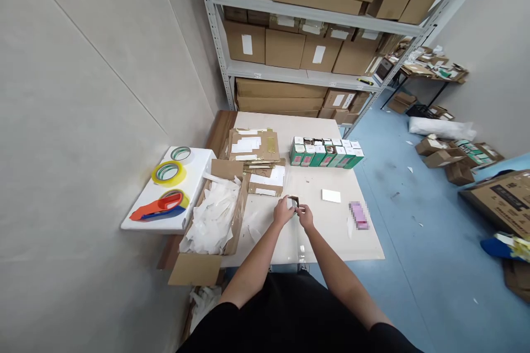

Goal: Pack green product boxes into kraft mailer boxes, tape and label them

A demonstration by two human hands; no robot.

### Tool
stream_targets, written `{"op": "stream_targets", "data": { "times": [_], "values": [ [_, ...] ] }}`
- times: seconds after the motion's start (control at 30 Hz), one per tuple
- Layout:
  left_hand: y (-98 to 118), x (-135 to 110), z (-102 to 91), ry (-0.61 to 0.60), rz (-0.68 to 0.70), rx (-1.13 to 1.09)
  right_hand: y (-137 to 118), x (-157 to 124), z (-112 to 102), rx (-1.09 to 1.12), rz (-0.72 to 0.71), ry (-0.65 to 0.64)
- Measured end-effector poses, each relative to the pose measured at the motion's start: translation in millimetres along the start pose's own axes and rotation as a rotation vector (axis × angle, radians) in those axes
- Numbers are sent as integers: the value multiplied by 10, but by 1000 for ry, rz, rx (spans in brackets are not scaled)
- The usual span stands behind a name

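Over the middle of the table, a small box [293, 202] with a dark opening at its top is held between both hands. My left hand [283, 212] is closed around its left side. From the right, the fingers of my right hand [305, 216] pinch its near edge. What lies inside the box is too small to make out. To the right of my hands lie a flat white box [331, 196] and a pink, pixelated item [359, 215]. Rows of small green and white boxes [326, 153] stand beyond them, some with open tops.
Left of my hands are stacked flat cardboard pieces [259, 146] and an open carton [238, 220] of white plastic bags. A white stand [144, 193] carries tape rolls [169, 173] and a red tape dispenser [157, 207]. A shelf rack [304, 74] with cartons stands behind the table [273, 251].
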State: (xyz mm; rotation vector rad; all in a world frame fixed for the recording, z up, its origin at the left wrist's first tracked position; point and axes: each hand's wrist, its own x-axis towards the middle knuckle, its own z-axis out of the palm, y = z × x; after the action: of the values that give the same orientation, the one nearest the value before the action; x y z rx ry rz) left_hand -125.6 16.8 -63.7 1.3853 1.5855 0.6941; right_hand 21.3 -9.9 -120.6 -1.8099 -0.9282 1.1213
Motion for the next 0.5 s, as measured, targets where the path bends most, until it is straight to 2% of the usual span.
{"op": "stream_targets", "data": {
  "times": [0.1,0.23,0.37,0.43,0.5],
  "values": [
    [-91,40,-58,18,-2,-72,-55,-18,-26,-96,-22,46],
    [-194,65,-97,53,52,-119,-162,-36,-9,-158,-142,16],
    [-210,71,-78,-111,140,-112,-320,-8,9,-276,-255,-38],
    [-208,71,-72,-186,144,-66,-418,30,-10,-427,-236,-98],
    [-203,70,-81,-209,129,6,-522,79,-36,-602,-206,-167]
  ]
}}
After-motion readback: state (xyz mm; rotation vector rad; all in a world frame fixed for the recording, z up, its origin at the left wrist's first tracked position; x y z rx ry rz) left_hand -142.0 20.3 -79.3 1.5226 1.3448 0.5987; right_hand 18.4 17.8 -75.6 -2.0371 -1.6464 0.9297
